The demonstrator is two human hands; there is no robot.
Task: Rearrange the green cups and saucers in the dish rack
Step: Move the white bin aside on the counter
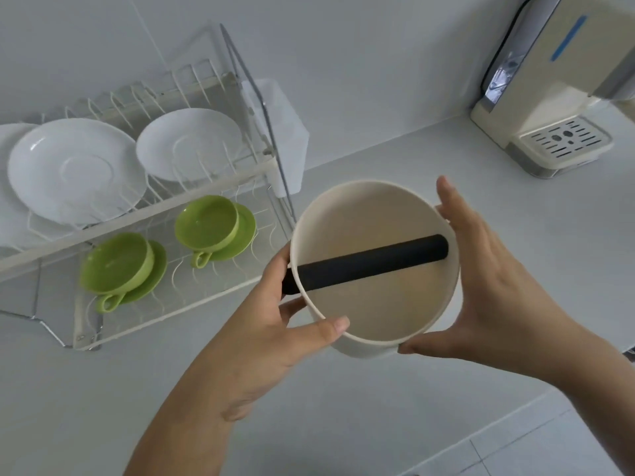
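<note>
Head view, left to right: rack (206, 201) holds two green cups (118, 262) on saucers (247, 231) on its lower shelf, untouched. Left hand (275, 324) and right hand (488, 286) both clasp a cream tub (374, 266) over the counter (395, 389). Cups look light, rigid, likely breakable; take them by the handle. Leftmost plates are cut off.

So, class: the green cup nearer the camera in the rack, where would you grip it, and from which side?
Grip the near green cup by its handle, coming from the front. The handle sticks out towards the camera, clear of the saucer, while the upper shelf crowds the far side.
</note>
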